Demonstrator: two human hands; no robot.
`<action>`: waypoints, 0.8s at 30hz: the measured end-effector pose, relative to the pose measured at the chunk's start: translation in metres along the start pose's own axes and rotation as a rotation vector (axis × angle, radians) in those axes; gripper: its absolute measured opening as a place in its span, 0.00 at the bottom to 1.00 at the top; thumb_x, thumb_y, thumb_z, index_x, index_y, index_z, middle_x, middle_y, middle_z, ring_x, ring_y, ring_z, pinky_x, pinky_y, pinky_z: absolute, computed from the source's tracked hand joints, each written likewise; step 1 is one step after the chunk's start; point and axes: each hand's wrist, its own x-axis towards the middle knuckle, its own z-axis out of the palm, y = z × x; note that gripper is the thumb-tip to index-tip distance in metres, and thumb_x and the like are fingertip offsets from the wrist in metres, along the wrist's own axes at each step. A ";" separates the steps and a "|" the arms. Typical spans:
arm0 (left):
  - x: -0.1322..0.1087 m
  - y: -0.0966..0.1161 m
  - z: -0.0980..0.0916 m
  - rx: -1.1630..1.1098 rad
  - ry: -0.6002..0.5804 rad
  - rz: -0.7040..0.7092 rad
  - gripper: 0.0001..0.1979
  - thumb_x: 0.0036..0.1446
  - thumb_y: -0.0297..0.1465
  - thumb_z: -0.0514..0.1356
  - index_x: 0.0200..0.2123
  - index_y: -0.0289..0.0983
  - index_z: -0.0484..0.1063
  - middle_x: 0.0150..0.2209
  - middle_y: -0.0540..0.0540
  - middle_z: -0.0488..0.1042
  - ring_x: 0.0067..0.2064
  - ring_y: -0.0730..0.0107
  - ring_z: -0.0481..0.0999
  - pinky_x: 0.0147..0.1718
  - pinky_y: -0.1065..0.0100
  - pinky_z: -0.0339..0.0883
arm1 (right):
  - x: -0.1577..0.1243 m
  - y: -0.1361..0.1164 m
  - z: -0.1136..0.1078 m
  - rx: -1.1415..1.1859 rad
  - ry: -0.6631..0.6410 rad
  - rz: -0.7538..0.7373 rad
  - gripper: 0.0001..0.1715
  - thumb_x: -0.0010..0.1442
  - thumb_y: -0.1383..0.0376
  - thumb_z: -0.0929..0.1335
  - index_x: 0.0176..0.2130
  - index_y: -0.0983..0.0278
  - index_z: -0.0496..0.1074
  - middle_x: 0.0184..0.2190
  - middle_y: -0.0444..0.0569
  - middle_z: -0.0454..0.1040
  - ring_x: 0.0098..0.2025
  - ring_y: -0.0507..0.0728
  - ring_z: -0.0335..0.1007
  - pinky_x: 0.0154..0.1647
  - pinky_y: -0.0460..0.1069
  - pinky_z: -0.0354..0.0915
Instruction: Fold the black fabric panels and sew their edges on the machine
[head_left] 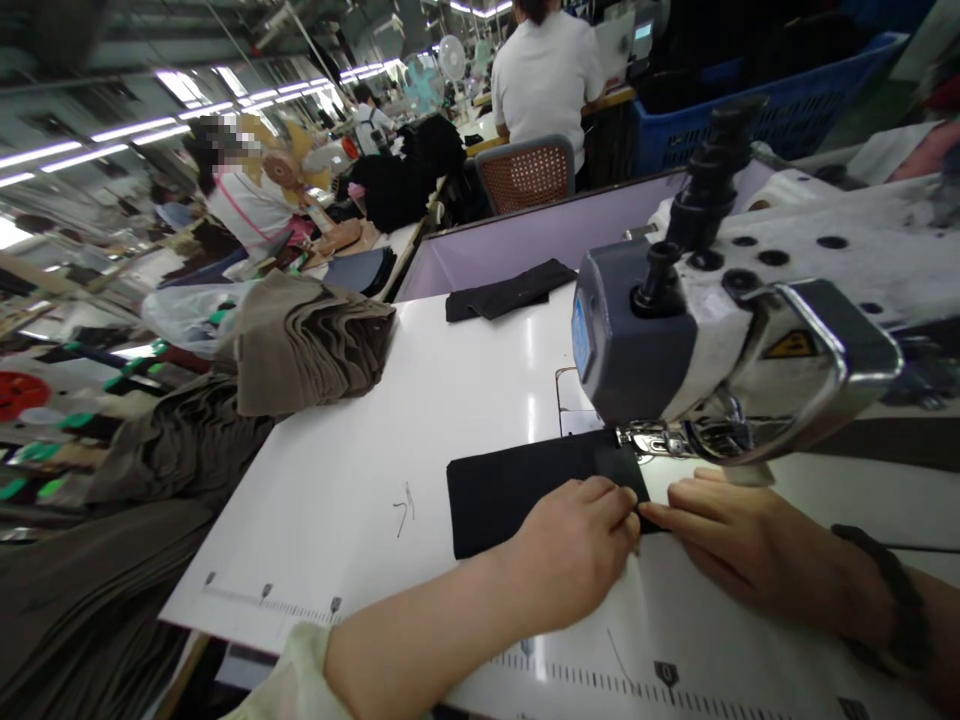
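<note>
A black rectangular fabric piece [510, 490] lies flat on the white sewing table [330, 500], its far right corner beside the needle area of the sewing machine [637, 340]. My left hand [574, 545] rests over its near right part, fingers curled and pinching the cloth edge. Just right of it, my right hand [742, 540] lies low on the table with fingers stretched out, the forefinger touching the fabric's right edge. The left fingertips partly hide that edge.
Folded brown fabric pieces [300, 345] are stacked at the table's left. Another black piece [510, 290] lies at the back. Loose threads [405, 510] are on the tabletop. Beyond are a chair [525, 175], a seated person [547, 80] and a blue basket [750, 120].
</note>
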 end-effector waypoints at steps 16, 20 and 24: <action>0.000 -0.013 0.007 -0.034 -0.013 -0.002 0.14 0.64 0.25 0.47 0.49 0.25 0.65 0.51 0.38 0.69 0.53 0.62 0.67 0.55 0.63 0.61 | 0.003 -0.003 0.004 -0.120 0.039 0.037 0.18 0.61 0.73 0.56 0.42 0.67 0.71 0.29 0.48 0.72 0.29 0.51 0.68 0.31 0.48 0.63; 0.005 -0.020 0.006 -0.035 -0.014 -0.008 0.14 0.64 0.25 0.47 0.49 0.25 0.66 0.50 0.39 0.70 0.53 0.63 0.67 0.55 0.65 0.61 | 0.003 0.001 0.009 -0.150 0.026 0.059 0.19 0.60 0.73 0.57 0.45 0.68 0.71 0.32 0.49 0.74 0.31 0.52 0.70 0.33 0.48 0.66; 0.010 -0.027 0.005 -0.058 0.003 -0.002 0.14 0.62 0.24 0.50 0.48 0.24 0.66 0.50 0.37 0.69 0.54 0.62 0.66 0.56 0.64 0.61 | 0.003 0.004 0.013 -0.197 0.020 0.103 0.21 0.59 0.74 0.57 0.47 0.67 0.71 0.37 0.50 0.76 0.36 0.52 0.72 0.36 0.47 0.68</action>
